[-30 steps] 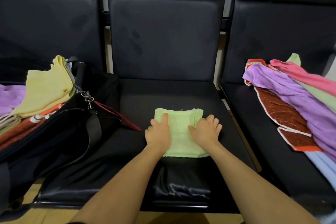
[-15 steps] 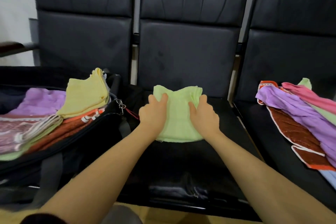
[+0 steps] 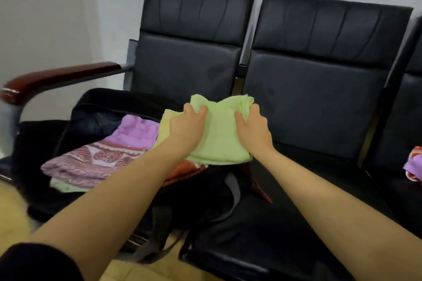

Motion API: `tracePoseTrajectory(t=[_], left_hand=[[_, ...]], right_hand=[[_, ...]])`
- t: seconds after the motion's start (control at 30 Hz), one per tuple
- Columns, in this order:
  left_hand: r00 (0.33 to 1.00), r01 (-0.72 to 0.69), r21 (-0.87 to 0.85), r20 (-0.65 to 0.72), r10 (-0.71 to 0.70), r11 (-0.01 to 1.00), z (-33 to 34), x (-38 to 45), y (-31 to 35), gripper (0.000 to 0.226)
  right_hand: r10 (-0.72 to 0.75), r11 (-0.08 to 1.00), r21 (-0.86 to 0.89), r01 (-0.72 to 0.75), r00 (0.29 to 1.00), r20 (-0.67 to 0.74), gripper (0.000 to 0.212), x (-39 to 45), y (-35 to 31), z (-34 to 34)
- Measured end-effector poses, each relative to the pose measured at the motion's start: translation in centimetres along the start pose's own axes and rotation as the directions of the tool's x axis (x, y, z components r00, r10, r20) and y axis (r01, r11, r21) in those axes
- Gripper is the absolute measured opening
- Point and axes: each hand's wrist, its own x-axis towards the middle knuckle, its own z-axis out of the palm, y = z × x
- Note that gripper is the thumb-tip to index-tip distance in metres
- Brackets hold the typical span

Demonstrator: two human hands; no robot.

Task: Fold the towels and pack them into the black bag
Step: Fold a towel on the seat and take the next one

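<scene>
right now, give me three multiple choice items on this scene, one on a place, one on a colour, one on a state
1. Where is the black bag?
A. on the left seat, by the armrest
B. on the floor
C. hung on a backrest

2. What colour is the held towel?
A. purple
B. light green
C. orange

3. How is the held towel kept?
A. lying loose on the seat
B. in one hand only
C. folded, gripped by both hands

Answers: 1 A, the open bag sits beside the brown armrest. 2 B, it is pale green. 3 C, the left hand and right hand each grip a side.
</scene>
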Motion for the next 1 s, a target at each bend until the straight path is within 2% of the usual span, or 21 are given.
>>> tracePoseTrajectory(t=[0.13,0.27,0.33,0.5,0.63,0.7,0.77,0.83,0.87,0.93,1.0], left_hand=[[0.998,0.038,0.013,-0.057,-0.037,0.999,2.6,2.1,-6.4,0.040],[0.990,0.061,0.074,0.125,-0.070,0.995,4.8,4.3,-11.9,0.049],[0.990,0.064,0.123,0.117,-0.079,0.990,6.0,5.2,-14.4,0.049],[0.988,0.050,0.243,0.129,-0.083,0.969,9.6,6.8,-19.1,0.050],[0.998,0.010,0.301,0.062,-0.030,0.954,13.3,7.2,-21.7,0.041],[0.997,-0.038,0.369,0.081,0.008,0.929,14.9,6.7,-21.9,0.041],[0.993,-0.078,0.388,0.114,0.036,0.918,16.3,6.6,-21.6,0.044],[0.988,-0.147,0.399,0.096,0.117,0.905,17.1,7.0,-21.1,0.047],[0.986,-0.166,0.390,0.090,0.142,0.906,17.4,7.3,-21.1,0.047],[0.983,-0.149,0.293,0.148,0.109,0.945,18.1,7.5,-21.6,0.049],[0.973,-0.116,0.263,0.226,0.056,0.958,18.7,7.3,-22.4,0.055]], right_hand=[[-0.041,0.998,0.043,0.038,0.997,0.058,0.033,2.3,-3.5,5.9],[-0.099,0.990,0.105,0.091,0.992,0.077,0.035,4.8,-6.2,12.2],[-0.116,0.988,0.116,0.105,0.989,0.095,0.036,5.8,-7.3,15.0],[-0.063,0.984,0.175,0.028,0.978,0.198,0.031,7.2,-9.0,21.2],[-0.031,0.999,0.027,0.024,0.958,0.285,0.039,7.4,-8.7,25.6],[0.038,0.996,-0.093,-0.007,0.942,0.332,0.042,7.4,-7.9,27.3],[0.048,0.972,-0.232,0.028,0.947,0.317,0.049,7.4,-7.1,28.7],[-0.081,0.936,-0.321,0.143,0.977,0.197,0.050,7.3,-6.4,29.5],[-0.197,0.901,-0.367,0.231,0.972,0.129,0.055,7.3,-6.1,29.7],[-0.450,0.775,-0.450,0.443,0.887,0.098,0.071,7.4,-5.7,29.7],[-0.591,0.609,-0.486,0.627,0.767,0.249,0.065,7.7,-5.5,29.5]])
